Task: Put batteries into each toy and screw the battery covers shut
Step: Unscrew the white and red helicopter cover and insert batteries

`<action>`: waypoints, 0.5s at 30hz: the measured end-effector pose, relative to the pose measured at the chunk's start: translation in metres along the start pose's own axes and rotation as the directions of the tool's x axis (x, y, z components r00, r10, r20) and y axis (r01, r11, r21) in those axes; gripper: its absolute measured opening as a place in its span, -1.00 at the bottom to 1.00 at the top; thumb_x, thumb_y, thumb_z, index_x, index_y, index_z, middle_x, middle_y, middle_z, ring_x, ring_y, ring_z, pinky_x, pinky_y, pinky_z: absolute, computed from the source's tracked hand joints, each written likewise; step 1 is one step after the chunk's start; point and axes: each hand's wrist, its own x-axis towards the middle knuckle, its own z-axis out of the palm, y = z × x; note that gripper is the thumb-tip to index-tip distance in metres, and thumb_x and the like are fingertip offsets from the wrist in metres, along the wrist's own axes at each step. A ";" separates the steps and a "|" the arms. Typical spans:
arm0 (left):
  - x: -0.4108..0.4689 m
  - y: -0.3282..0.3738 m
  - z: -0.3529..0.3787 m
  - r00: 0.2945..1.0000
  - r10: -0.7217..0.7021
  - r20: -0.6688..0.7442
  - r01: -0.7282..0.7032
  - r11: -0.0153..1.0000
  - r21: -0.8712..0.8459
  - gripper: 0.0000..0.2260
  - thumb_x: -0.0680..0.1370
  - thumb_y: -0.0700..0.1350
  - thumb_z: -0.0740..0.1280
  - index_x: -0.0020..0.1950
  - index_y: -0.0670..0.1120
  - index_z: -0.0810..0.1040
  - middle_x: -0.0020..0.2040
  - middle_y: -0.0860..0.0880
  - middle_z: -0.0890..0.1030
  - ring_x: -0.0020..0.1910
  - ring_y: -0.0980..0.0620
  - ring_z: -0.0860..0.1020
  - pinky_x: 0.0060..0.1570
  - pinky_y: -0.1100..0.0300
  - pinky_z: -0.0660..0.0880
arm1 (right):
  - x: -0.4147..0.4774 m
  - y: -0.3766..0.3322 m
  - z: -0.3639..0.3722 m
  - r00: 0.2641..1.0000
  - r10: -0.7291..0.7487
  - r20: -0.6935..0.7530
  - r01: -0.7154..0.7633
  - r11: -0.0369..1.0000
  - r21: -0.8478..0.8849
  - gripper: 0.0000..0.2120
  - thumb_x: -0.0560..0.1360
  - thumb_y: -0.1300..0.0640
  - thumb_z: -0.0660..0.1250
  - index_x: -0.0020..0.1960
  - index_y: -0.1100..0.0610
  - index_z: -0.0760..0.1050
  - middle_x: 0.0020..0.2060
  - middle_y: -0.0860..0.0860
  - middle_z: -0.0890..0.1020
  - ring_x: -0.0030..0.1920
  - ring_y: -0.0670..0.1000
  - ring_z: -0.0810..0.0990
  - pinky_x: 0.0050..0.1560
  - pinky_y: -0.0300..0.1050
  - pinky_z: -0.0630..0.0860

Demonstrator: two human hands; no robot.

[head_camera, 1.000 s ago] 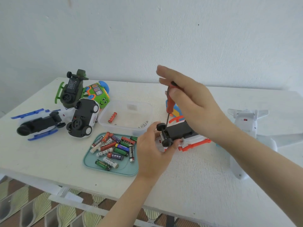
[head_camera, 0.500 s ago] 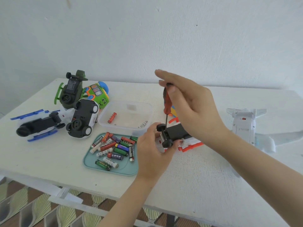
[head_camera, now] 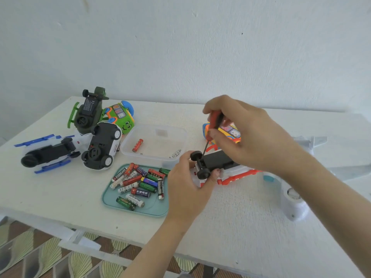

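Note:
A white and red toy car (head_camera: 224,169) lies upside down on the white table (head_camera: 230,221), black underside up. My left hand (head_camera: 188,183) grips its front end by the black wheels. My right hand (head_camera: 247,135) pinches a red-handled screwdriver (head_camera: 213,125), held nearly upright with its tip down on the car's black underside. A teal tray (head_camera: 160,209) holds several loose batteries. One red battery (head_camera: 137,145) lies in a clear plastic box (head_camera: 176,135).
Upturned toys lie at the left: a green vehicle (head_camera: 88,111), a green bus (head_camera: 120,117), a white car (head_camera: 102,146) and a blue-winged toy (head_camera: 46,153). A yellow toy (head_camera: 230,132) sits behind my right hand. A white plane (head_camera: 295,199) lies at the right.
My right hand has turned on the screwdriver handle and dropped slightly. The left hand keeps holding the car in the same place.

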 end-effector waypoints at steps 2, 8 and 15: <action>0.001 -0.001 -0.002 0.998 -0.036 0.049 0.037 0.999 -0.009 -0.54 0.38 0.18 0.45 0.18 0.09 0.40 -0.02 0.14 0.65 0.04 0.17 0.58 0.07 0.17 0.50 | 0.000 0.004 -0.010 0.996 0.085 0.031 -0.085 0.996 0.019 -0.79 0.49 0.13 0.35 0.08 0.09 0.38 -0.23 -0.18 0.57 -0.17 -0.09 0.52 -0.14 -0.14 0.45; 0.003 -0.001 -0.012 0.978 -0.091 0.188 0.091 0.996 0.009 -0.57 0.37 0.10 0.47 0.18 0.15 0.41 0.06 0.14 0.61 0.13 0.15 0.53 0.07 0.19 0.48 | -0.007 0.016 -0.025 0.934 0.346 0.086 -0.356 0.923 0.148 -0.78 0.43 0.08 0.40 -0.12 0.11 0.36 -0.33 -0.27 0.63 -0.40 -0.16 0.57 -0.38 -0.40 0.43; 0.014 0.002 -0.026 0.933 -0.162 0.322 0.155 0.987 0.046 -0.49 0.40 -0.14 0.52 0.09 0.32 0.33 0.07 0.18 0.60 0.07 0.26 0.51 -0.10 0.37 0.43 | -0.016 0.031 -0.028 0.725 0.671 0.154 -0.340 0.155 0.927 -0.89 0.54 0.31 0.18 0.04 0.23 0.43 -0.32 0.08 0.67 -0.40 0.00 0.60 -0.37 -0.22 0.54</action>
